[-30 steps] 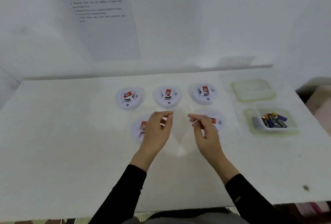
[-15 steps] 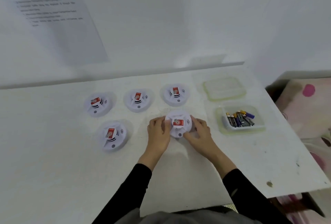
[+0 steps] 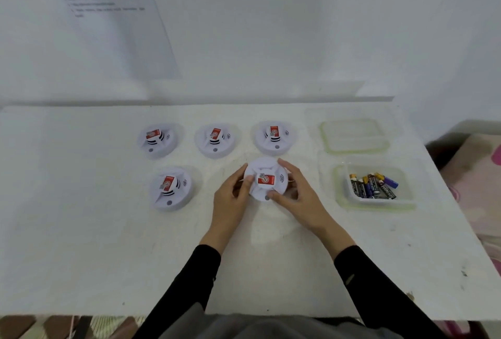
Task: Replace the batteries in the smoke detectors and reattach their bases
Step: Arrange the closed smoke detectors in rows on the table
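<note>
My left hand (image 3: 230, 199) and right hand (image 3: 302, 199) grip the front-right smoke detector (image 3: 267, 179) from opposite sides, with my fingers curled round its rim. Its red label faces up. I cannot tell whether it touches the white table (image 3: 81, 230). The battery container (image 3: 375, 197) stands to its right, well apart, with the lid (image 3: 353, 135) behind it.

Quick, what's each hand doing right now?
Left hand: holding the near smoke detector by its left edge.
Right hand: holding the same detector by its right edge.
</note>
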